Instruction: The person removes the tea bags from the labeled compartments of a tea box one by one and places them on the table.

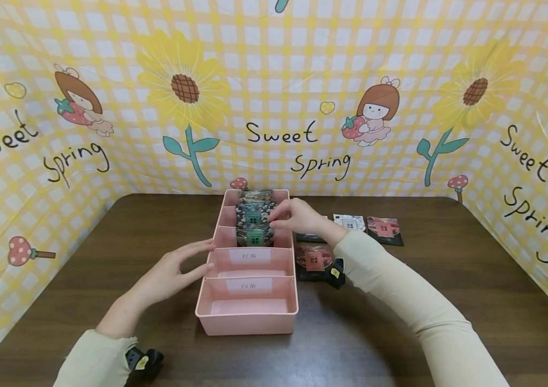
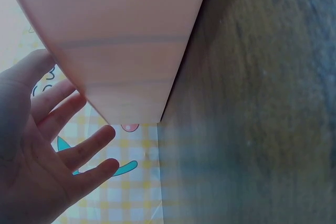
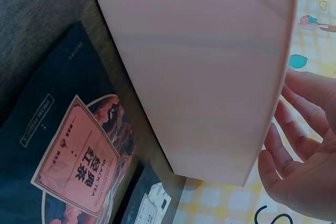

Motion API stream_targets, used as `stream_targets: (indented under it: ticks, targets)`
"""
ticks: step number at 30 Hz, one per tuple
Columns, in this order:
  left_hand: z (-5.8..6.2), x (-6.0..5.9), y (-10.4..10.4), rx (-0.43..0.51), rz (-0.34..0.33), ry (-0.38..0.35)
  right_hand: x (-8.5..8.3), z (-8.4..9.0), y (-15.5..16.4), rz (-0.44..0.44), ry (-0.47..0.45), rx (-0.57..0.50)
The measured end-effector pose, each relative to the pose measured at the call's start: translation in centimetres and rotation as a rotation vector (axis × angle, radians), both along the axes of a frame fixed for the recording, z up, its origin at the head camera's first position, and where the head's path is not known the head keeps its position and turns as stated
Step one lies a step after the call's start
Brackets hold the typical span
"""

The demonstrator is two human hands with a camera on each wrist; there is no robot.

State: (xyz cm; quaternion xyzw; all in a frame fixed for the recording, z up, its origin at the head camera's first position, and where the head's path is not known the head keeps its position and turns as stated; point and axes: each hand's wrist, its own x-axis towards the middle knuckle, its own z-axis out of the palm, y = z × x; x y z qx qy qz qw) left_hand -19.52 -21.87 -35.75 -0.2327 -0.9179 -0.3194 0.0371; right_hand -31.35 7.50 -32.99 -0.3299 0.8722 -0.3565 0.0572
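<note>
- Your left hand (image 1: 169,274) lies flat with fingers spread, fingertips touching the left wall of the pink organizer (image 1: 249,314) near its middle compartments.
- Your right hand (image 1: 298,216) reaches over the far compartments, fingers curled as if pinching the top edge of a green-labelled tea packet (image 1: 254,217) that stands there; whether the grip is closed I cannot tell.
- More packets stand packed behind and in front of it, so a pull or push at an angle could drag a neighbour out or bend one.
- The organizer is light plastic on a smooth table (image 1: 448,290); if your left hand lifts off, it may slide.
- Your right sleeve hangs above the red-labelled packet (image 1: 313,261) lying beside the organizer and could sweep it.
</note>
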Motion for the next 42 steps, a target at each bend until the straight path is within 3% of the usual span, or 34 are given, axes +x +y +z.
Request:
stream_targets:
  ticks: [11,22,36,42]
  targets:
    - [-0.1,0.0,0.0,-0.002,-0.001,0.004,0.4,-0.3,-0.4,-0.047,0.017,0.006]
    - [-0.1,0.0,0.0,-0.001,0.0,0.006,0.6,-0.2,-0.3,-0.068,0.038,-0.061]
    - [-0.1,0.0,0.0,0.007,0.003,0.004,1.0,1.5,0.2,-0.08,0.056,-0.145]
    - [-0.1,0.1,0.0,0.009,0.004,0.003,1.5,2.4,0.7,-0.106,0.012,-0.186]
